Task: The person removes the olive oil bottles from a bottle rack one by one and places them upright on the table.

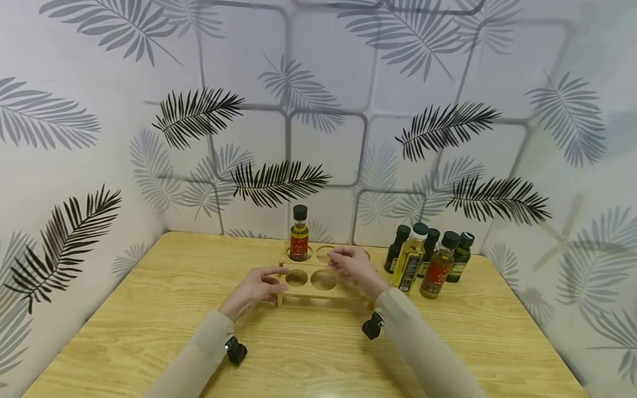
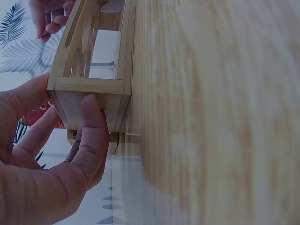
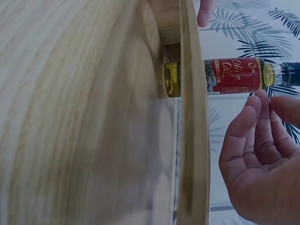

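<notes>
A two-tier wooden rack [image 1: 306, 296] with round holes stands on the table. In its back-left hole is an upright olive oil bottle [image 1: 299, 243] with a red label and black cap; in the right wrist view the bottle's base [image 3: 172, 79] shows below the board. My left hand [image 1: 252, 290] holds the rack's left end; a fingertip [image 2: 90, 105] presses the end panel in the left wrist view. Over the rack's right part is my right hand [image 1: 355, 268], fingers loosely bent, nothing between them. Its fingertips [image 3: 255, 101] overlap the bottle's neck area in the right wrist view.
Several bottles stand in a group right of the rack: a pale yellow oil bottle [image 1: 410, 265], a red-labelled bottle [image 1: 437, 273] and dark bottles [image 1: 460, 260] behind. A leaf-patterned wall [image 1: 328, 149] rises behind the wooden table [image 1: 199, 276].
</notes>
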`<state>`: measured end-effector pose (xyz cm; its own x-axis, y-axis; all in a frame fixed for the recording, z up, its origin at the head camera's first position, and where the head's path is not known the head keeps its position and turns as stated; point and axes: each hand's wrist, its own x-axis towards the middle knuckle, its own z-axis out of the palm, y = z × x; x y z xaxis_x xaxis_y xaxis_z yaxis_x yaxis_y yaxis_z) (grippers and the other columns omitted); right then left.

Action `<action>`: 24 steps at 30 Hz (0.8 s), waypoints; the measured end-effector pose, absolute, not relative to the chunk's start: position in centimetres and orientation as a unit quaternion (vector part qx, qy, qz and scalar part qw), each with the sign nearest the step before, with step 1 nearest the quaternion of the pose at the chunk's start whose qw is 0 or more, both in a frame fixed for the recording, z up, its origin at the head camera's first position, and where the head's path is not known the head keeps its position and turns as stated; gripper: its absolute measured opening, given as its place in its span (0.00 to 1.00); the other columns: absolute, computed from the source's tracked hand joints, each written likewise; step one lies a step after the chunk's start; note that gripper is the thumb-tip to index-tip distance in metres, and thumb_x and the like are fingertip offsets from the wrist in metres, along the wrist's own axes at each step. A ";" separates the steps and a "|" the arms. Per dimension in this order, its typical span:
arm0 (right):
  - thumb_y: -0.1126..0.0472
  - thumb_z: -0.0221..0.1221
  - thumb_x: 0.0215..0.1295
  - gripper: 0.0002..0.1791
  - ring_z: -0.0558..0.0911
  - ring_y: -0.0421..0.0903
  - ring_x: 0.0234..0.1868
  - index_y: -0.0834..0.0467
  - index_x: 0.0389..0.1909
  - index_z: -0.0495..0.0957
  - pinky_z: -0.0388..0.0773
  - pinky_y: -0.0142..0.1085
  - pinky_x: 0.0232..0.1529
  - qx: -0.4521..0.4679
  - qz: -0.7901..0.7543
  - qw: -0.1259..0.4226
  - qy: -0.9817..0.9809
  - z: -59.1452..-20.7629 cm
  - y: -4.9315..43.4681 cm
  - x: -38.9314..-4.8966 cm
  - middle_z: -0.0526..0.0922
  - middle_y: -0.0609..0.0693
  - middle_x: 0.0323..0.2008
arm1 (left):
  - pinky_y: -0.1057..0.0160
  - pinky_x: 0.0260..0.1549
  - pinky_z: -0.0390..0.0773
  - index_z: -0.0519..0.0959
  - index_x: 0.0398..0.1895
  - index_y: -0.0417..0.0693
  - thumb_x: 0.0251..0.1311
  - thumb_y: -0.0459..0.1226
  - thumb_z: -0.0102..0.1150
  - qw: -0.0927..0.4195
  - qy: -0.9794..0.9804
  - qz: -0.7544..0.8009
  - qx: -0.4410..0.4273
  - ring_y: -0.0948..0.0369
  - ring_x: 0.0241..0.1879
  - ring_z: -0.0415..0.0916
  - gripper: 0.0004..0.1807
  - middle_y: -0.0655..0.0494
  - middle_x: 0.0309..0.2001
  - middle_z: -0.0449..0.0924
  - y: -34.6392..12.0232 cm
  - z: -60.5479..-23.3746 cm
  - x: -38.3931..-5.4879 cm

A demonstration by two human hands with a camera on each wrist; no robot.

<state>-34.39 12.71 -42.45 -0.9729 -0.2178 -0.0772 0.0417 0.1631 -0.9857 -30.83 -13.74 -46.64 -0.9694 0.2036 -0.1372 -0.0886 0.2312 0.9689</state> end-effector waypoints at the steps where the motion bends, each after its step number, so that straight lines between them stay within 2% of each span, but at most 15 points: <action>1: 0.57 0.57 0.72 0.20 0.82 0.48 0.37 0.68 0.54 0.76 0.77 0.34 0.31 -0.059 -0.642 0.097 0.758 -42.4 12.5 -34.5 0.83 0.52 0.36 | 0.57 0.35 0.83 0.77 0.62 0.52 0.62 0.33 0.64 0.118 0.776 0.619 0.036 0.57 0.35 0.75 0.24 0.46 0.43 0.75 -13.7 -46.6 -30.8; 4: 0.57 0.57 0.72 0.20 0.82 0.52 0.41 0.68 0.55 0.76 0.80 0.37 0.34 -0.065 -0.625 0.090 0.772 -41.6 12.0 -34.6 0.84 0.53 0.38 | 0.56 0.35 0.83 0.77 0.62 0.52 0.62 0.33 0.64 0.119 0.776 0.618 0.034 0.57 0.34 0.75 0.24 0.46 0.43 0.75 -13.7 -46.6 -30.7; 14: 0.53 0.61 0.68 0.17 0.81 0.55 0.48 0.59 0.50 0.81 0.82 0.42 0.44 -0.086 -0.609 0.074 0.785 -41.6 10.4 -37.0 0.82 0.58 0.47 | 0.57 0.35 0.83 0.78 0.62 0.52 0.62 0.34 0.65 0.119 0.776 0.619 0.036 0.56 0.35 0.77 0.24 0.46 0.44 0.76 -13.6 -46.6 -30.6; 19: 0.53 0.61 0.68 0.17 0.81 0.54 0.49 0.59 0.51 0.80 0.83 0.44 0.47 -0.085 -0.606 0.068 0.788 -41.4 9.4 -37.7 0.83 0.55 0.48 | 0.57 0.35 0.83 0.77 0.62 0.52 0.62 0.34 0.65 0.125 0.773 0.621 0.036 0.56 0.35 0.76 0.24 0.46 0.44 0.76 -13.6 -46.7 -30.6; 24: 0.53 0.62 0.67 0.18 0.79 0.61 0.53 0.59 0.52 0.81 0.81 0.51 0.51 -0.093 -0.622 0.065 0.775 -41.0 8.8 -38.2 0.82 0.54 0.48 | 0.58 0.34 0.82 0.78 0.62 0.52 0.62 0.34 0.65 0.125 0.770 0.625 0.036 0.57 0.34 0.75 0.24 0.47 0.43 0.75 -13.7 -46.6 -30.8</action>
